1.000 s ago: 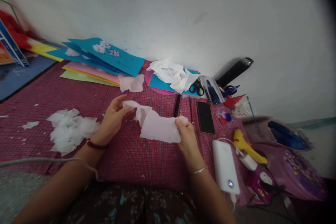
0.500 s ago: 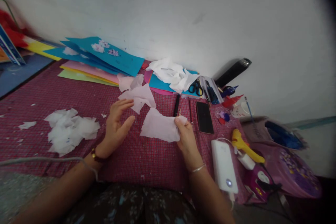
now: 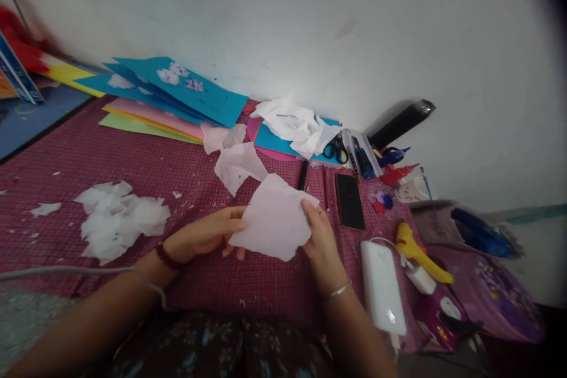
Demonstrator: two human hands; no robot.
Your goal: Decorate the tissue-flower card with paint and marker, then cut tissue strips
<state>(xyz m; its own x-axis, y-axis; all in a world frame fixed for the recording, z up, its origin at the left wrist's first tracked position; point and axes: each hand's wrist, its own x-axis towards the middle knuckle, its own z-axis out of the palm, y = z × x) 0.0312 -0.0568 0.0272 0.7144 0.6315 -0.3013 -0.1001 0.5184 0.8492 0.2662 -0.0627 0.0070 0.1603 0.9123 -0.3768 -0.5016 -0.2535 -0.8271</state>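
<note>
Both my hands hold one torn piece of pale pink tissue paper (image 3: 274,218) just above the red checked cloth (image 3: 133,171). My left hand (image 3: 208,236) grips its left edge, fingers pinched under the sheet. My right hand (image 3: 321,239) pinches the right edge near the top corner. A second torn pink piece (image 3: 237,165) lies loose on the cloth just beyond, with another pale scrap (image 3: 217,136) behind it.
A heap of white tissue scraps (image 3: 119,218) lies to the left. Coloured card sheets (image 3: 177,97) and crumpled white paper (image 3: 292,121) sit by the wall. At right lie scissors (image 3: 335,147), a black phone (image 3: 349,201), a white power bank (image 3: 383,286) and a yellow glue gun (image 3: 420,251).
My left hand tore off one pink piece, let it drop on the cloth, then came back and took the left edge of the piece in my right hand, now raised.
</note>
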